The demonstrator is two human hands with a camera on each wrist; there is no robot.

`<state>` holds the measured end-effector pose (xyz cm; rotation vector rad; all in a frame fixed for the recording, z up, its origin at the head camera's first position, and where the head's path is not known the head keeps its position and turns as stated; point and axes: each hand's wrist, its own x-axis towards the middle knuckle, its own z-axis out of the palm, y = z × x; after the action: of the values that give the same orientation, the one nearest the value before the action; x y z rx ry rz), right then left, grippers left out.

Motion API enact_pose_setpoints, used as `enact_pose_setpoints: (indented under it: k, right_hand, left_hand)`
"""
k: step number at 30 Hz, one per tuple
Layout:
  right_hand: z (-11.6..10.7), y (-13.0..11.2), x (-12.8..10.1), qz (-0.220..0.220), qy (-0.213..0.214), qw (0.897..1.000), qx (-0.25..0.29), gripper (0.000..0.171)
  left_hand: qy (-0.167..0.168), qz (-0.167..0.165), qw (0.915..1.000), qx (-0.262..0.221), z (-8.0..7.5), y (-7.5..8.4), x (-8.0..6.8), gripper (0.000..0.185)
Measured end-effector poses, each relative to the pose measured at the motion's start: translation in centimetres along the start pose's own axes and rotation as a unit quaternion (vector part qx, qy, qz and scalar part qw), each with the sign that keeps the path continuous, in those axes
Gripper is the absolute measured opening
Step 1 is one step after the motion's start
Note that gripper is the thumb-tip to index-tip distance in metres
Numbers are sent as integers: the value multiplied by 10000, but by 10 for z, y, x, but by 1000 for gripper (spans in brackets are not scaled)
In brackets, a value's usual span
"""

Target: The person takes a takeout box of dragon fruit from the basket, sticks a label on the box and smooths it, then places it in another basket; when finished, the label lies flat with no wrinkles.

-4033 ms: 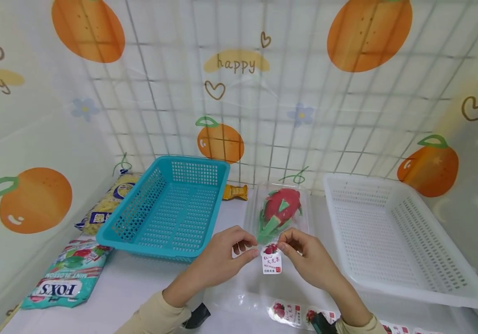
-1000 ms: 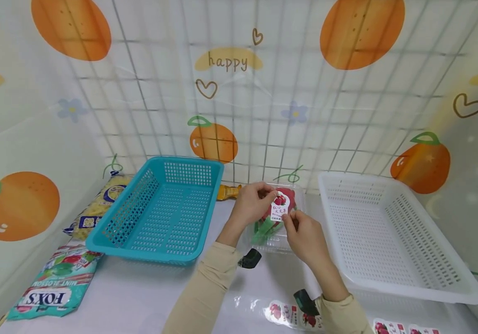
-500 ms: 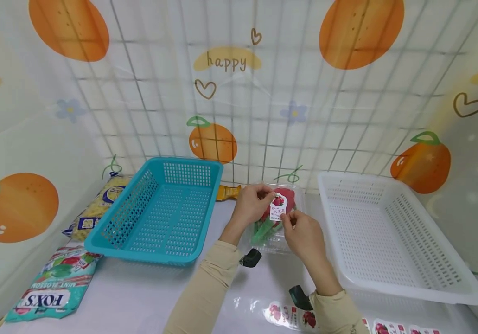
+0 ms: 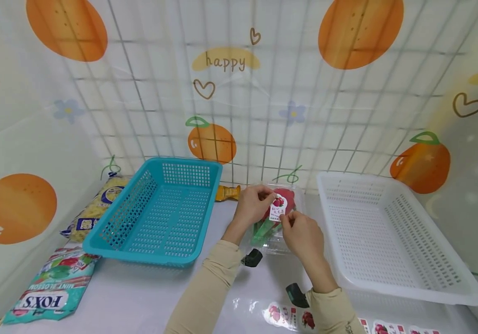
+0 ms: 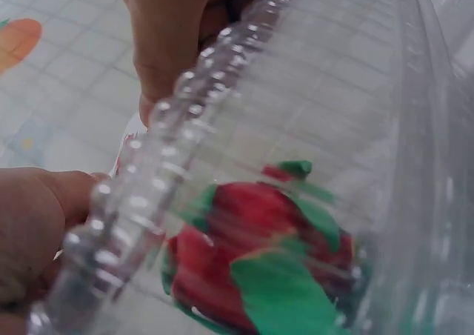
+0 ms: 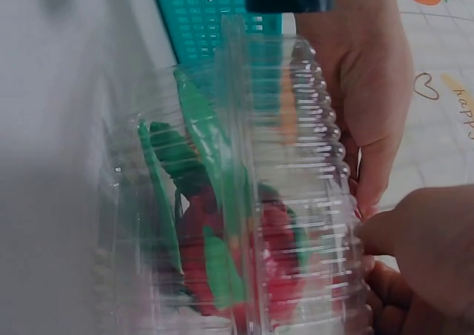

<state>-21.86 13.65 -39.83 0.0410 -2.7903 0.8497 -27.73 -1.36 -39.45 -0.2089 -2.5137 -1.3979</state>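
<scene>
A white label (image 4: pixel 278 207) with a red fruit picture is pinched at its upper left corner by my left hand (image 4: pixel 252 204). My right hand (image 4: pixel 304 235) pinches its lower right edge between thumb and finger. Flat against the top of a clear plastic clamshell box (image 4: pixel 280 247), the label overlaps a red dragon fruit (image 4: pixel 290 198) with green leaf tips inside. In the right wrist view the box's ribbed lid (image 6: pixel 326 135) is closed over the fruit, and both hands' fingertips meet at its top. The left wrist view shows the fruit blurred through the plastic.
A teal basket (image 4: pixel 147 255) stands left of the box, a white basket (image 4: pixel 330 232) right. Beyond the teal one lie a green FOX'S bag (image 4: pixel 51 287), a yellow pasta bag (image 4: pixel 97 208) and an orange packet (image 4: pixel 227 193). A strip of labels (image 4: pixel 289 317) lies in front.
Over four seconds both hands have carried the label from in front of the box up onto its lid. In the last second they stay nearly still, the label slightly lower and flatter.
</scene>
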Motion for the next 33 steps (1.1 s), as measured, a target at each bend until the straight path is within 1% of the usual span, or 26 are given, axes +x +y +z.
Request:
enact_pose_setpoints:
  k: [5,11,18,25,33]
  right_hand:
    - [1,-1,1,44,-2,9999,-142,29]
    - [2,-1,2,29,120,9996,-236,30]
    - [3,-1,2,44,109,9994,-323,32]
    - [3,-2,3,37,91,9991,-404,32]
    - [3,-2,3,48,129,9989,-451,31]
  left_hand:
    - [70,-9,9999,78,4,-3,1,15]
    - [156,-49,9998,147,8,-4,2,15]
    - [183,-134,9989,410,13,-5,3,15]
    - [258,-88,9979,580,14,-5,3,14]
    - [227,-231,9974,641,15,-4,1,16]
